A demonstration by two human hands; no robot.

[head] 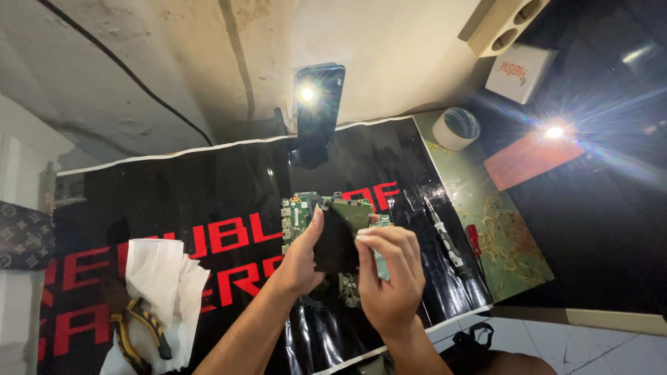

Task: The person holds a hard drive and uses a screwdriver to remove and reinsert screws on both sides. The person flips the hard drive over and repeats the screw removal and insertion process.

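A green circuit board (297, 210) lies on a glossy black mat with red lettering (208, 208). Both my hands are over it. My left hand (303, 260) and my right hand (390, 271) hold a black flat sheet (335, 243) that covers the middle of the board. A smaller greenish board piece (352, 210) sticks up tilted at the sheet's top edge. My right fingertips pinch the sheet's right edge; my left thumb presses its left side.
White tissue (161, 274) and yellow-handled pliers (142, 330) lie at the left. A screwdriver (442, 232) and a small red tool (474, 239) lie to the right. A tape roll (456, 128), a white box (521, 72) and a lit phone (318, 104) stand behind.
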